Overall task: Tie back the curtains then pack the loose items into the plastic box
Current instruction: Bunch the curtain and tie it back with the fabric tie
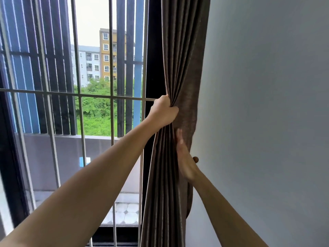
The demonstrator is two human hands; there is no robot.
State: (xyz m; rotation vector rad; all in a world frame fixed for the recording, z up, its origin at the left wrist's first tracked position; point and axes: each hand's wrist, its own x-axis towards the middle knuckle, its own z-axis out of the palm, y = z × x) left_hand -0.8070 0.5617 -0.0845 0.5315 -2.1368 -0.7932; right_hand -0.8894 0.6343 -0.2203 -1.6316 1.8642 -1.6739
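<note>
A brown curtain (185,56) hangs bunched at the right side of the window, against the grey wall. My left hand (163,112) grips the gathered folds at mid height, pinching them into a waist. Below it, my right hand (185,159) is blurred, with fingers straight and flat against the curtain's right side. A small brown knob (195,159) sticks out of the wall just right of that hand. No tie-back cord and no plastic box are in view.
Grey window bars (78,95) cross the glass to the left, with a balcony and buildings beyond. A dark window frame (151,50) stands beside the curtain. The plain grey wall (267,104) fills the right side.
</note>
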